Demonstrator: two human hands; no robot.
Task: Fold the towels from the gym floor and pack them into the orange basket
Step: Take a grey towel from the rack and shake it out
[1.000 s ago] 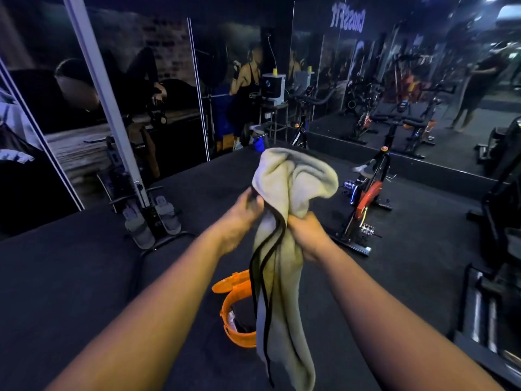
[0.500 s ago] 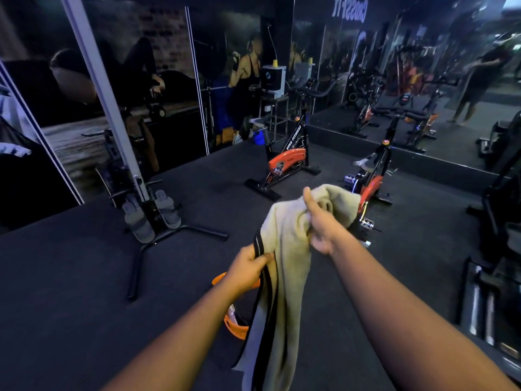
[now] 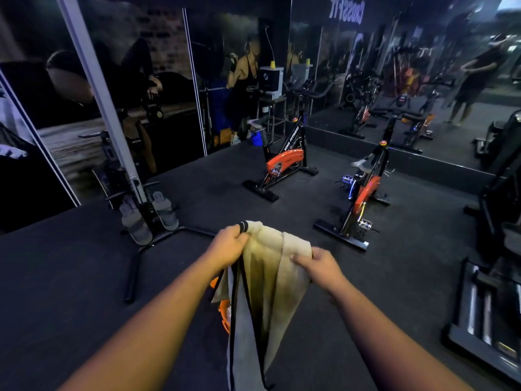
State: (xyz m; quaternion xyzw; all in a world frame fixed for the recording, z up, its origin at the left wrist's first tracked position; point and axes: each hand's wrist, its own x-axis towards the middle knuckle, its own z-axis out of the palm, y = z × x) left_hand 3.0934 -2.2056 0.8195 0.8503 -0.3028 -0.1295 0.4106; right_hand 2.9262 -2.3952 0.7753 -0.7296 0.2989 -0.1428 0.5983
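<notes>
we hold the towel (image 3: pixel 270 277) up in the air – our left hand (image 3: pixel 228 245) and right hand (image 3: pixel 318 266) both pinch its top edge. we are mid-fold. next, bring the corners together – the orange basket (image 3: pixel 224 314) peeks out at 7 o'clock below.

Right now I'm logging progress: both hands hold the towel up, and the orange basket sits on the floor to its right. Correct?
Not quite. In the head view the left hand and right hand do hold the towel up, but the orange basket shows at the towel's left edge, mostly hidden behind it, not to its right.
</notes>
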